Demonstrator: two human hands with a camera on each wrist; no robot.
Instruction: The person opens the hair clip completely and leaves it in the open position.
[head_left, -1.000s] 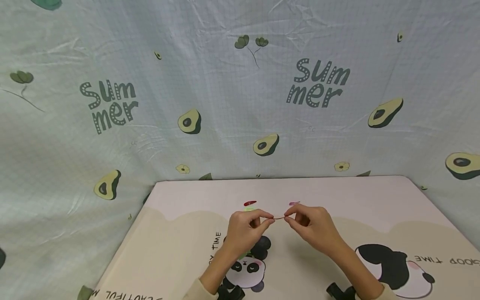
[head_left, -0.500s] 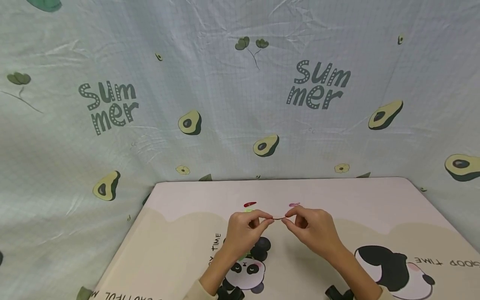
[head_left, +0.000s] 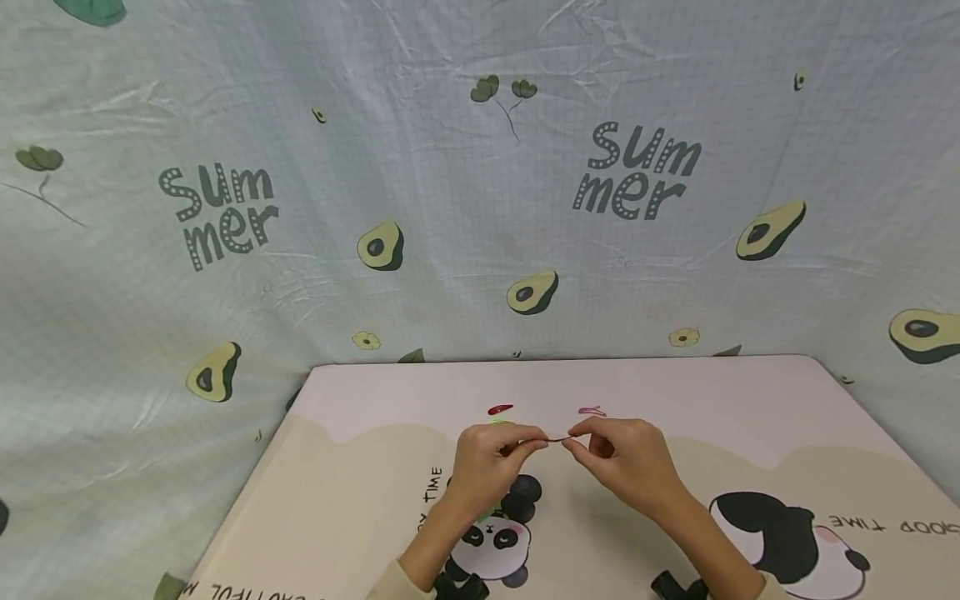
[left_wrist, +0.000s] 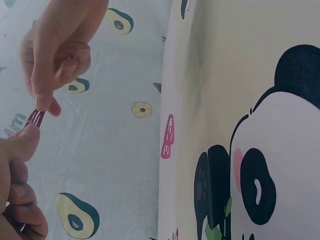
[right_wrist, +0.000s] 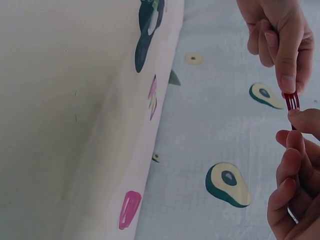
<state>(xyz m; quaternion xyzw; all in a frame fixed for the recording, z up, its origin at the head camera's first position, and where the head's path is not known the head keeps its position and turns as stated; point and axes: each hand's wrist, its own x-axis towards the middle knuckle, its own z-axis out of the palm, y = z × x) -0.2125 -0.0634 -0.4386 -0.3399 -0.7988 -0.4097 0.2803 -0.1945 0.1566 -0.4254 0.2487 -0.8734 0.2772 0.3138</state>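
Note:
A dark red snap hair clip is stretched between my two hands above the table. Thumb and index finger of my left hand pinch one end. My right hand pinches the other end the same way. The left wrist view gives a closer look at the clip, with slots along its body. Fingertips cover both its ends. In the right wrist view the clip runs up and down between the two hands.
Beyond my hands lie a red hair clip, a light green item partly behind my left hand, and a pink hair clip. The table has panda prints. A patterned cloth hangs behind it.
My right hand's fingertips have shifted slightly on the hair clip. The left hand stays nearly still, and both hands keep hold of the clip.

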